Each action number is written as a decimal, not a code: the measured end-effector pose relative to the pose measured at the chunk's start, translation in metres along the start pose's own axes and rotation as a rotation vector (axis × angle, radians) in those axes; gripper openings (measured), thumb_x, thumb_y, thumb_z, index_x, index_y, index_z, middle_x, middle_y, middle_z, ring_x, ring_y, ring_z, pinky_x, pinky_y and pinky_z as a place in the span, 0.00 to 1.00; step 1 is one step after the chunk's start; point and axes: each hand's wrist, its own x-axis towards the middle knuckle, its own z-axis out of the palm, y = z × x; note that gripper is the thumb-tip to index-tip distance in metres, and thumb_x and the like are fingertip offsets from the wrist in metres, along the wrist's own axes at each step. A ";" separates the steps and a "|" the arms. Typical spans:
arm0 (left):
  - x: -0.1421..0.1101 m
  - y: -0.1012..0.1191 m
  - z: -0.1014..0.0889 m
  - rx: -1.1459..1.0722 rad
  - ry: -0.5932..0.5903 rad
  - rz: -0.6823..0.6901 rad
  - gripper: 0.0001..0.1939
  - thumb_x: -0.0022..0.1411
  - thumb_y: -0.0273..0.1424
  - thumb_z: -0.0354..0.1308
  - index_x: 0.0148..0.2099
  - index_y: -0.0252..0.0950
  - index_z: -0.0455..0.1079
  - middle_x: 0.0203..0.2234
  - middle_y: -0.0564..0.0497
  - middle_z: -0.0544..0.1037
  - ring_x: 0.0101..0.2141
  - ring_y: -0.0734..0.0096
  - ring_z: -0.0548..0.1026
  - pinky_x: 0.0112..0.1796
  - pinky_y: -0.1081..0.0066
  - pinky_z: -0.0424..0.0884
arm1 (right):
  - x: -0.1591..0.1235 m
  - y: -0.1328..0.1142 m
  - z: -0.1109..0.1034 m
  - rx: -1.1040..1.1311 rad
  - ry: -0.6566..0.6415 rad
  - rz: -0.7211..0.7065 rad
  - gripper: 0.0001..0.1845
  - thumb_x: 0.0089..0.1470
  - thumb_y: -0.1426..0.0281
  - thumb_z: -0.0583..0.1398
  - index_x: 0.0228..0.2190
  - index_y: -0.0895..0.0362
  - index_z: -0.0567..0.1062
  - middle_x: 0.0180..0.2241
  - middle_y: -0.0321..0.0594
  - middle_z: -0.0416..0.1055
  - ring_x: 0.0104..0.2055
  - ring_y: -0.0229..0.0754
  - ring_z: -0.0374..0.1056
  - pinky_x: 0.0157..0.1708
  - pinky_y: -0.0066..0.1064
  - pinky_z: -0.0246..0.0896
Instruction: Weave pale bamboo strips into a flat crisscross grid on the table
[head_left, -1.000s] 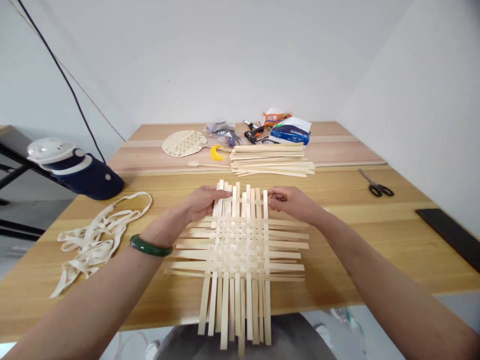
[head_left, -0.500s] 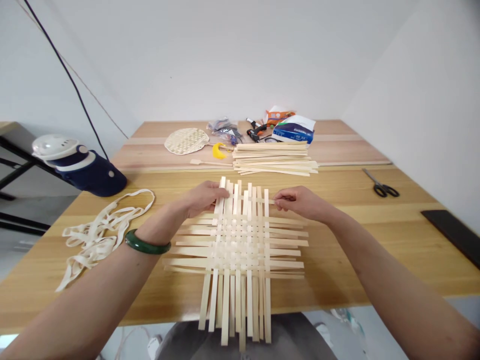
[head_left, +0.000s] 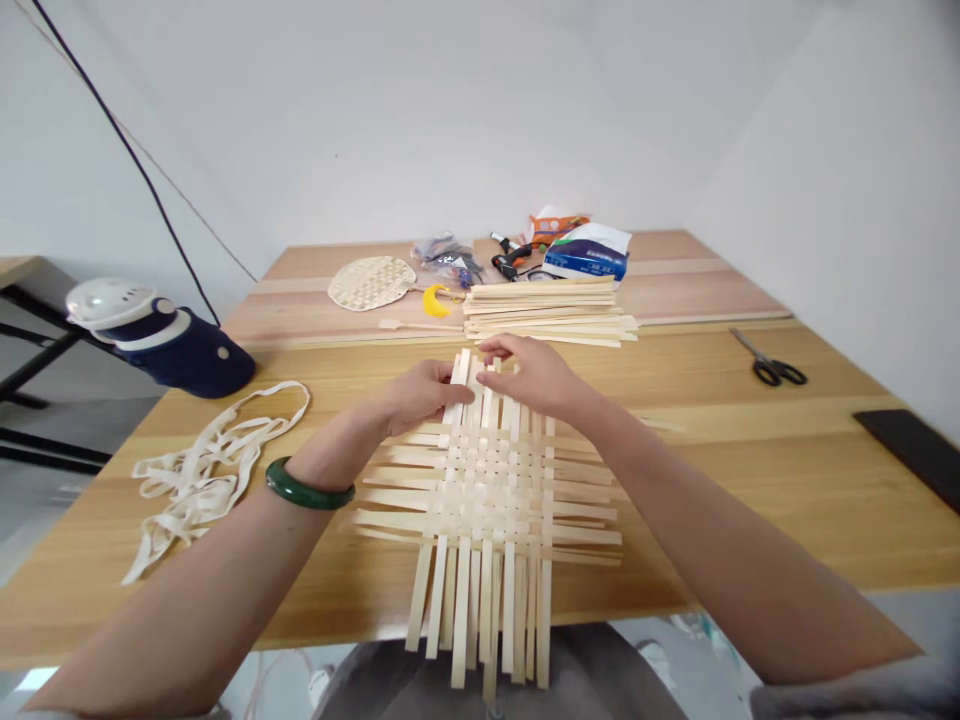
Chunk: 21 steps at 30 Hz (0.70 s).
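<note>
A half-woven mat of pale bamboo strips (head_left: 491, 500) lies on the wooden table (head_left: 750, 470) in front of me, its long ends hanging over the near edge. My left hand (head_left: 424, 392), with a green bangle (head_left: 306, 487) on the wrist, pinches the far ends of the upright strips at the mat's left side. My right hand (head_left: 532, 375) rests with curled fingers on the far ends of the middle strips, close beside my left hand.
A stack of loose bamboo strips (head_left: 547, 312) lies behind the mat. Further back are a small woven disc (head_left: 372, 283), a yellow piece (head_left: 434, 300), a blue packet (head_left: 585, 256) and tools. Scissors (head_left: 772, 362) lie right, white tape (head_left: 202, 465) and a navy cap (head_left: 161, 335) left.
My right hand has moved left from the mat's right edge to the middle strip ends, next to my left hand. The left hand has stayed where it was.
</note>
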 end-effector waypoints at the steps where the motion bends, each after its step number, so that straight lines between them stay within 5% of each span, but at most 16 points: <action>1: -0.001 0.000 0.001 -0.001 -0.004 0.006 0.06 0.43 0.26 0.63 0.27 0.34 0.70 0.18 0.58 0.66 0.20 0.81 0.60 0.21 0.77 0.53 | 0.003 -0.001 0.002 -0.016 -0.029 0.017 0.13 0.50 0.70 0.62 0.40 0.56 0.75 0.43 0.40 0.76 0.45 0.45 0.70 0.45 0.34 0.61; 8: 0.001 -0.004 0.002 0.011 0.044 0.011 0.07 0.43 0.25 0.61 0.30 0.34 0.71 0.21 0.56 0.70 0.23 0.78 0.66 0.24 0.76 0.59 | 0.010 -0.009 0.000 -0.025 -0.120 0.105 0.07 0.47 0.72 0.62 0.32 0.57 0.72 0.34 0.37 0.73 0.33 0.38 0.65 0.32 0.28 0.54; 21: 0.001 -0.007 0.005 0.004 0.061 0.005 0.08 0.44 0.25 0.62 0.31 0.34 0.72 0.22 0.56 0.70 0.22 0.78 0.64 0.24 0.76 0.57 | 0.010 -0.012 -0.006 0.093 -0.221 0.160 0.03 0.44 0.72 0.60 0.27 0.56 0.71 0.24 0.31 0.66 0.26 0.35 0.59 0.26 0.27 0.50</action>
